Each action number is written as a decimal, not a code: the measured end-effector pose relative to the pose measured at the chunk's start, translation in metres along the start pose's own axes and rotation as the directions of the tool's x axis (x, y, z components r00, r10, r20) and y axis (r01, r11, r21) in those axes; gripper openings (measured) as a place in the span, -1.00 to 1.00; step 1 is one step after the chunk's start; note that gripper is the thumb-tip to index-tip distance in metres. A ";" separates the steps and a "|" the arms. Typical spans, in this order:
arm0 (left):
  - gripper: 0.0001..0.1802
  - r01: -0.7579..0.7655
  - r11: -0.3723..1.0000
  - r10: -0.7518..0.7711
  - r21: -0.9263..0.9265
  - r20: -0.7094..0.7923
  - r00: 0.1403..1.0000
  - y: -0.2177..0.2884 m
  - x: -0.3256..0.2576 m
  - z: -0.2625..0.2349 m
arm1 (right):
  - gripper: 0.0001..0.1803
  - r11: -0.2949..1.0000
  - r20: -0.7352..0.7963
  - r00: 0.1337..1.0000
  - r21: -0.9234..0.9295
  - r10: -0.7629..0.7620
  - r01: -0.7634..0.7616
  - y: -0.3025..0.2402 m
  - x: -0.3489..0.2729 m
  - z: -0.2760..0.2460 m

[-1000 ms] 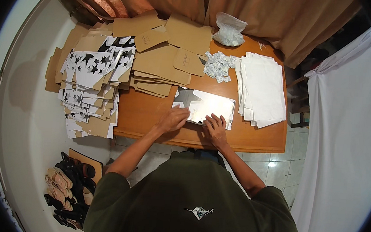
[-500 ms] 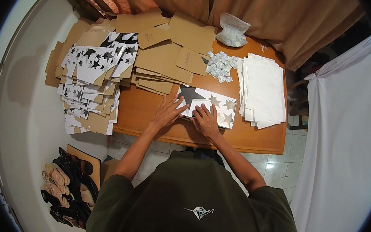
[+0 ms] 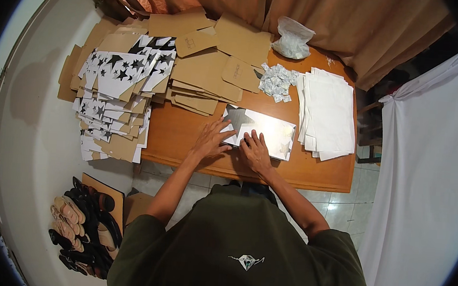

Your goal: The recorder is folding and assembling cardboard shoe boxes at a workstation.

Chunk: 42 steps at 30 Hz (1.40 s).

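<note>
A white cardboard box (image 3: 274, 131) printed with black and grey stars lies near the front edge of the wooden table, light glaring off its top. My left hand (image 3: 211, 140) rests at its left end, fingers spread over the corner and near edge. My right hand (image 3: 256, 152) touches the middle of the near side, its fingers stretched onto the top. Neither hand is wrapped around anything. Whether the box holds something cannot be seen.
Flat star-printed cardboard blanks (image 3: 117, 75) are piled at the left, beside plain brown cardboard pieces (image 3: 197, 70). Small sachets (image 3: 277, 82) lie behind the box, near a clear plastic bag (image 3: 293, 39). White paper sheets (image 3: 328, 113) are stacked at the right. Shoes (image 3: 85, 228) stand at lower left.
The box top now reflects more light and looks flatter. My hands stay on the box with small finger shifts. The whole view has shifted slightly.
</note>
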<state>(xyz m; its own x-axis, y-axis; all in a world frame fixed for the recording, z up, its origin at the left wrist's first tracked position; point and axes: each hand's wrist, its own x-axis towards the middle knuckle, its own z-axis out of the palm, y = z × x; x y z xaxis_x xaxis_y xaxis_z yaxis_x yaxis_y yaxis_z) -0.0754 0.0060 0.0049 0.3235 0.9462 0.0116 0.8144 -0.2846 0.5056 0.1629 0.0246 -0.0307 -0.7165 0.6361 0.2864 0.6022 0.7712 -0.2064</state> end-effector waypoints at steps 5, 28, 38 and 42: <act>-0.48 -0.009 1.000 0.009 -0.012 -0.064 0.998 -0.008 0.003 0.014 | -0.63 0.995 -0.043 0.997 0.072 0.068 -0.064 -0.004 0.004 0.000; -0.50 -0.038 0.986 0.024 -0.165 -0.083 0.996 -0.011 0.005 0.010 | -0.68 0.996 0.099 0.995 0.080 0.034 -0.042 -0.002 0.019 -0.010; -0.60 0.047 0.999 -0.045 0.026 -0.072 0.996 0.013 0.008 0.003 | -0.75 0.999 0.097 0.994 0.009 -0.042 0.041 0.008 0.011 0.000; -0.66 -0.173 0.984 0.175 0.031 -0.088 0.981 -0.005 0.002 0.021 | -0.77 0.999 0.007 0.999 0.005 -0.040 0.040 0.009 0.014 -0.004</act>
<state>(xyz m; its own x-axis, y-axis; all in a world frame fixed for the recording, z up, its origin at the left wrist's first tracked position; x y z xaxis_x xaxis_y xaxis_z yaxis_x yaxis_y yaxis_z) -0.0690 0.0064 -0.0158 0.4178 0.8914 0.1755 0.7605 -0.4488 0.4692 0.1597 0.0400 -0.0245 -0.7424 0.6049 0.2880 0.5713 0.7961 -0.1994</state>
